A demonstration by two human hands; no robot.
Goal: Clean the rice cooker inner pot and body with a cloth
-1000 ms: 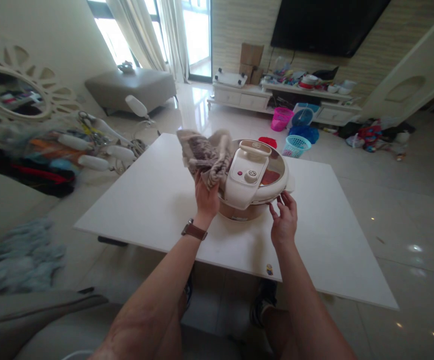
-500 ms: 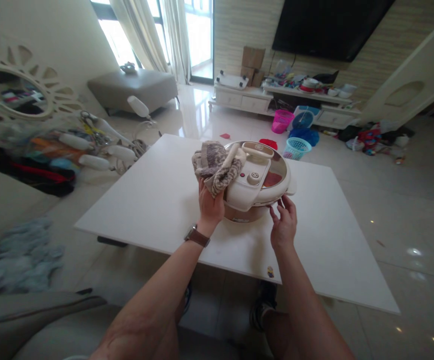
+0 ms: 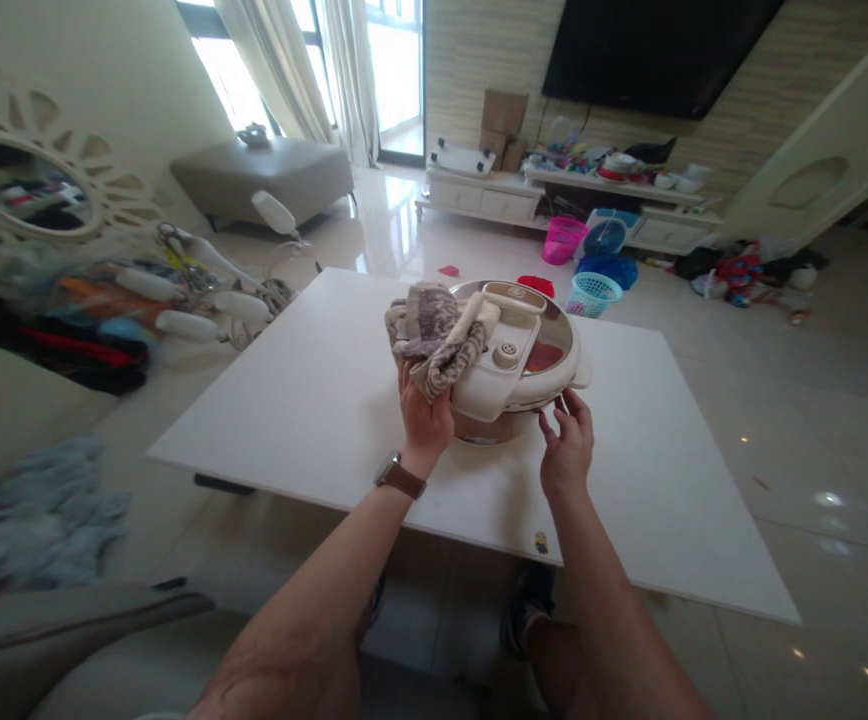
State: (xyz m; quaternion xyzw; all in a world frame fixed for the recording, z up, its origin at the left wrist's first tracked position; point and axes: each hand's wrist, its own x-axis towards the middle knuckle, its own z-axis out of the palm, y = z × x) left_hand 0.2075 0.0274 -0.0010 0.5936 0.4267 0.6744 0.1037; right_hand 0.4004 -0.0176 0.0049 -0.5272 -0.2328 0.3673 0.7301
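Note:
A cream electric pressure cooker with a gold-brown lower body stands on the white table. Its lid carries a broad handle and a round valve knob. My left hand, with a brown-strapped watch at the wrist, is closed on a bunched grey-brown patterned towel. The towel rests against the left side of the lid, and most of those fingers are hidden beneath it. At the cooker's right front, my right hand grips under the rim with bent fingers, next to a side lug.
A small sticker is at the table's front edge. Beyond the far edge stand a light-blue basket and a pink basket on the floor. To the left is a lamp with several white heads. A grey ottoman is by the window.
My left hand has shifted slightly right and down with the towel, which now covers the lid's red button. The cooker and my right hand stay in place.

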